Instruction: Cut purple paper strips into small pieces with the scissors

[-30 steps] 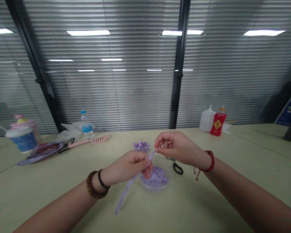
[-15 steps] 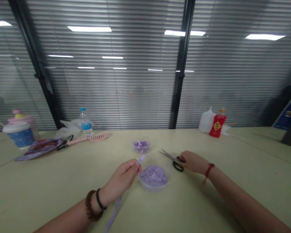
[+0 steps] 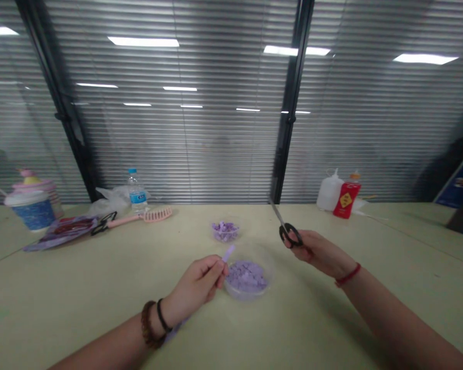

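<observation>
Well apart, the left hand [image 3: 201,280] and right hand [image 3: 317,253] each grip something. At the clear plastic bowl's [image 3: 247,295] nine o'clock, the left pinches a purple strip [image 3: 228,253], presumably to leave one end free; its long axis runs from seven to one o'clock. At the bowl's two o'clock, the right holds black-handled scissors [image 3: 282,222], pointing toward eleven.

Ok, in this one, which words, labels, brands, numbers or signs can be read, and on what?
No text is readable.
Clear plastic water bottle with blue label: marks too blurred.
Red plastic bottle with yellow diamond: dark marks too small.
Blue printed panel, right edge: too blurred.
</observation>
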The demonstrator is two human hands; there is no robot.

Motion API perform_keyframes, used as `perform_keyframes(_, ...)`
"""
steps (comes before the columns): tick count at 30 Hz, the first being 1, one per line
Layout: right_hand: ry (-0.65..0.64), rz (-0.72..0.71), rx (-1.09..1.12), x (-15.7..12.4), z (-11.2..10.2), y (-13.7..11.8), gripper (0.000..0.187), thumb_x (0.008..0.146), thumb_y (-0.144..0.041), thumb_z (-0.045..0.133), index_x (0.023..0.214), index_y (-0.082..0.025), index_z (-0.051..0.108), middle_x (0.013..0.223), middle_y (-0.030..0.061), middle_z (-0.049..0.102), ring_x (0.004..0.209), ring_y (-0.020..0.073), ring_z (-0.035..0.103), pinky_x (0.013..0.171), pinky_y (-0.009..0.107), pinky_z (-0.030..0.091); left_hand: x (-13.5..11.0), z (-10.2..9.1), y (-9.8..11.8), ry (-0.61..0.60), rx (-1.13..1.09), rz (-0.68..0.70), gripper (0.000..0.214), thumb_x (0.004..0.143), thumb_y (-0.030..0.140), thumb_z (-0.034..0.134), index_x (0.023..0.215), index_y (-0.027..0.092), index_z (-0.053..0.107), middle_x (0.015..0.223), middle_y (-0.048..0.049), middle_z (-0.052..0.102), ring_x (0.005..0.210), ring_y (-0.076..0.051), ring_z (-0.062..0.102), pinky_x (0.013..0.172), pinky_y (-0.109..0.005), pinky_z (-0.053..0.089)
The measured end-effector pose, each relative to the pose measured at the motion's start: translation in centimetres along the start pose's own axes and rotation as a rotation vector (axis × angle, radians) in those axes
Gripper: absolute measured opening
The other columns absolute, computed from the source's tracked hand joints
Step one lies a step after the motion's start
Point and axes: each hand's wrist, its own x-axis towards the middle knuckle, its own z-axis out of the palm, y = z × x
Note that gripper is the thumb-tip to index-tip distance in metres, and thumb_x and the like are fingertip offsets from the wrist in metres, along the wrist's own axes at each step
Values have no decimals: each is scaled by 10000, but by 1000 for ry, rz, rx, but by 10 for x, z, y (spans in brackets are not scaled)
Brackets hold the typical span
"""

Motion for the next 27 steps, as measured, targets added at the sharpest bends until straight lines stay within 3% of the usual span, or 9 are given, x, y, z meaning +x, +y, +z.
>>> perform_keyframes(2, -131, -82, 422, -14, 4, -15, 485, 752, -607, 419, 913, -152, 464, 732, 17, 455, 446, 30, 274, 410, 153, 241, 1, 1, 0, 12, -28, 11, 392, 743, 528, 487, 690, 140, 481, 507, 61, 395, 344, -22, 290, 330, -146, 209)
perform_keyframes(4, -472, -66, 784, -29, 11, -24, 518, 729, -631, 466, 891, -139, 477, 697, 11, 443, 430, 22, 296, 391, 136, 245, 1, 2, 0, 24, -75, 11, 386, 739, 522, 497, 700, 138, 486, 503, 64, 397, 333, -17, 277, 321, -142, 195)
perform_keyframes(7, -976, -89, 826, -40, 25, -26, 542, 688, -612, 556, 853, -99, 498, 678, 34, 477, 459, 63, 429, 456, 193, 389, -1, 5, -1, 43, -159, -2, 355, 743, 495, 508, 701, 144, 478, 484, 72, 391, 316, -11, 248, 305, -132, 173)
perform_keyframes(9, -1158, -143, 784, -39, 36, -21, 562, 608, -578, 658, 856, -103, 489, 710, 45, 496, 568, 121, 517, 605, 292, 465, -4, 7, -3, 55, -204, -21, 336, 759, 470, 496, 667, 149, 457, 462, 76, 379, 306, -13, 236, 292, -128, 169)
perform_keyframes(13, -1088, -274, 786, -23, 58, -13, 498, 633, -555, 655, 791, -115, 481, 742, 47, 501, 743, 173, 545, 856, 447, 388, -6, 10, -9, 28, -162, -12, 354, 787, 453, 455, 619, 142, 449, 477, 47, 429, 305, -29, 321, 286, -140, 253)
perform_keyframes(16, -912, -303, 708, -17, 69, -13, 484, 670, -569, 613, 793, -117, 496, 757, 47, 499, 849, 198, 537, 902, 432, 343, -4, 10, -13, 2, -79, 51, 386, 794, 479, 437, 645, 125, 478, 569, 6, 509, 352, -50, 430, 340, -165, 351)
perform_keyframes(18, -858, -274, 650, -18, 71, -15, 503, 662, -580, 612, 806, -110, 506, 771, 51, 504, 862, 202, 533, 871, 397, 359, -2, 10, -15, 5, -55, 76, 393, 794, 489, 432, 659, 123, 481, 591, 1, 518, 366, -53, 446, 359, -170, 368)
perform_keyframes(22, -914, -139, 560, -24, 71, -14, 552, 597, -518, 699, 901, -87, 535, 812, 53, 522, 766, 136, 502, 722, 270, 388, 0, 8, -19, 60, -70, 52, 382, 789, 500, 437, 675, 136, 467, 525, 41, 452, 335, -41, 380, 317, -149, 298)
perform_keyframes(27, -983, 63, 697, -25, 70, 1, 771, 469, -391, 809, 1111, -139, 466, 819, -4, 431, 672, 53, 435, 567, 151, 349, 1, 6, -21, 132, -95, 34, 355, 774, 490, 471, 697, 143, 474, 484, 69, 398, 318, -27, 315, 302, -133, 236)
